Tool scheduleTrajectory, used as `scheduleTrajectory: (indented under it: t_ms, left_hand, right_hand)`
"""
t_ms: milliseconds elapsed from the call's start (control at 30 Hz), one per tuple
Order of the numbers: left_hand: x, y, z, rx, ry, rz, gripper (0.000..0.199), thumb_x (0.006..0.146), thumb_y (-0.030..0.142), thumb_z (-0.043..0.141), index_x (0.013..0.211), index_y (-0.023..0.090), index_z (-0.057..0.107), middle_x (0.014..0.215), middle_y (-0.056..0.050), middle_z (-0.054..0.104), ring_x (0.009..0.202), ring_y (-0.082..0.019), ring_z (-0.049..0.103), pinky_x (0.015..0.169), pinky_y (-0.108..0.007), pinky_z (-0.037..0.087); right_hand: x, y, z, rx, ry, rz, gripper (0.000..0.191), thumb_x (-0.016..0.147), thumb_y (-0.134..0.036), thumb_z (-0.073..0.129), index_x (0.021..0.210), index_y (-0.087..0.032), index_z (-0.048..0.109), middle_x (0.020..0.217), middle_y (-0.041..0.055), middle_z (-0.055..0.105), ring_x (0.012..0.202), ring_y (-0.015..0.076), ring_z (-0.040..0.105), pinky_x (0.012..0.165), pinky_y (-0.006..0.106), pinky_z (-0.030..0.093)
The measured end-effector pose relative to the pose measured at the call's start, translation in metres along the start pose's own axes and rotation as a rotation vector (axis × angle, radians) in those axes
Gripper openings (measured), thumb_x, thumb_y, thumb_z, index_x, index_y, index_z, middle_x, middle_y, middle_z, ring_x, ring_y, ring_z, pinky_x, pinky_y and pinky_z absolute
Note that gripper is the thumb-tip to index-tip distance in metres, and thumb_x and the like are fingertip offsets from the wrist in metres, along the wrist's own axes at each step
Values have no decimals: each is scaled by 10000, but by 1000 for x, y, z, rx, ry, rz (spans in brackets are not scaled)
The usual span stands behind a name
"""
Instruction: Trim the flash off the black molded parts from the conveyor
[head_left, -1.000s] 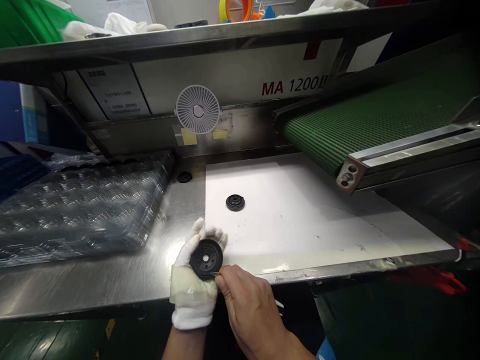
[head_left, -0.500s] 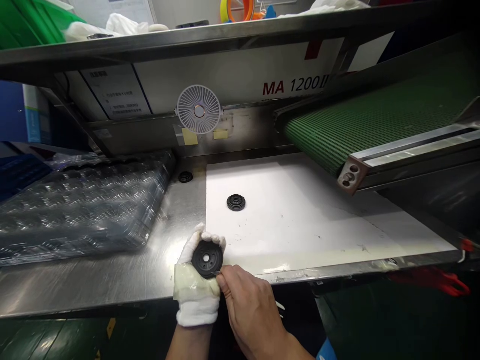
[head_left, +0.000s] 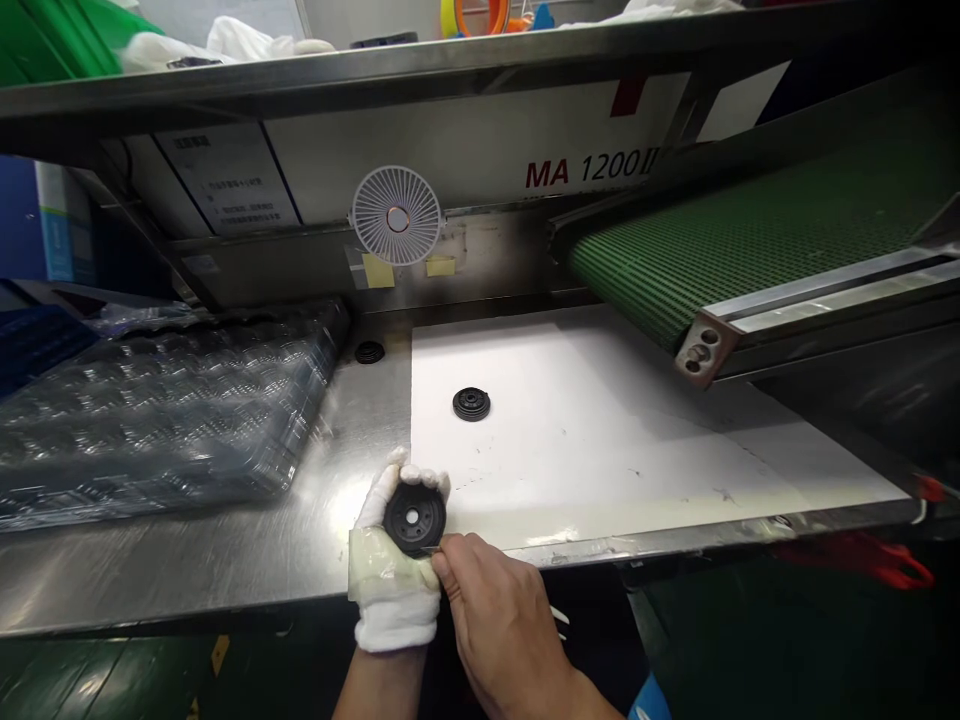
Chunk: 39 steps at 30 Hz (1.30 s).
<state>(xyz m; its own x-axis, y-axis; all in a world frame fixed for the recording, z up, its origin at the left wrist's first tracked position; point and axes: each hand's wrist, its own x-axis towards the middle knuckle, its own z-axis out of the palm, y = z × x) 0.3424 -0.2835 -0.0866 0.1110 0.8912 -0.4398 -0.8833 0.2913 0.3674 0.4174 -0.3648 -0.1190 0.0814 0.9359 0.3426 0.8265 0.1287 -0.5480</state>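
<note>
My left hand [head_left: 396, 565], in a white glove with a pale translucent cover over the palm, is closed around a round black plastic wheel [head_left: 429, 517] with a hole in its centre. The wheel's face is turned up towards me. My bare right hand [head_left: 501, 605] pinches a thin blade-like tool [head_left: 430, 548] against the wheel's lower right rim; most of that tool is hidden by the fingers. A similar black wheel [head_left: 471, 404] lies on the white sheet [head_left: 570, 430] beyond my hands. Another black ringed part [head_left: 369, 352] rests on the steel table to its left.
Clear plastic trays [head_left: 172, 420] are stacked on the left of the steel table [head_left: 225, 560]. A green conveyor belt [head_left: 735, 250] reaches in from the right above the sheet. A small fan [head_left: 397, 217] stands at the back, below a metal shelf [head_left: 420, 72].
The view has shifted slightly. Both hands stay in nearly the same place, with the wheel in the left and the thin tool still at its rim.
</note>
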Motion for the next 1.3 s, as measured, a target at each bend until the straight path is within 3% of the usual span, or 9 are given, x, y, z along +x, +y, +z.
scheduleTrajectory:
  t_ms: [200,433,633,800,900,1033,1167,1233,1300]
  left_hand:
    - [-8,5,-4,159,-93,-89,330,780,202,563,1099,140,623,948,-127,645,955,-298,618,798,-500,531]
    - [-4,1,-6,49,-39,-62,179,741,165,591,908,147,652,723,-34,592,696,-157,599,723,-348,548]
    - [-4,6,-1,49,23,-18,131,760,141,584,866,132,661,771,-53,635,754,-176,628,828,-415,537]
    - [-5,10,0,50,23,-1,151,779,133,559,885,127,666,839,-73,667,834,-201,647,878,-449,518]
    - [-11,15,-2,78,-55,-77,278,822,191,523,1071,136,636,1034,-122,659,1014,-282,609,920,-555,464]
    - [-22,26,-10,155,-232,-212,449,850,203,478,1298,211,495,1353,-147,488,1230,-368,449,952,-664,368]
    - [-25,31,-18,244,-209,-255,425,847,151,499,1267,217,507,1313,-122,526,1199,-359,484,917,-597,443]
    - [-25,30,-20,326,-146,-270,338,859,211,534,1196,190,550,1228,-130,580,1113,-353,553,783,-482,542]
    - [-26,27,-20,401,-89,-279,317,862,327,554,1130,158,580,1165,-150,608,989,-339,617,612,-364,561]
  right_hand:
    - [0,3,-4,73,-9,10,382,1028,-329,205,800,-221,492,721,-6,562,610,166,520,550,305,256]
    - [-3,4,-1,34,2,-5,353,1021,-317,225,809,-224,491,710,-3,553,615,179,515,558,309,253]
    - [-2,7,-18,179,-77,54,326,1008,-351,280,763,-228,456,710,-26,546,611,152,488,555,285,265]
    - [4,17,-34,34,-113,106,295,871,-385,602,686,-227,435,627,-67,509,552,135,462,528,273,238]
    - [5,22,-42,-21,-158,94,217,833,-383,661,812,-249,492,734,-55,577,638,163,533,543,266,273]
    - [6,32,-57,6,-181,141,306,988,-455,351,802,-249,478,719,-45,574,617,160,523,549,264,290]
    - [7,42,-66,-124,-270,180,478,835,-604,575,622,-215,395,574,-58,501,513,145,447,488,259,203]
    - [7,44,-70,-110,-358,193,496,679,-598,743,639,-221,424,595,-68,522,538,150,470,482,254,204]
    - [6,45,-76,-17,-400,186,404,717,-557,737,759,-246,482,689,-69,568,613,160,512,507,251,257]
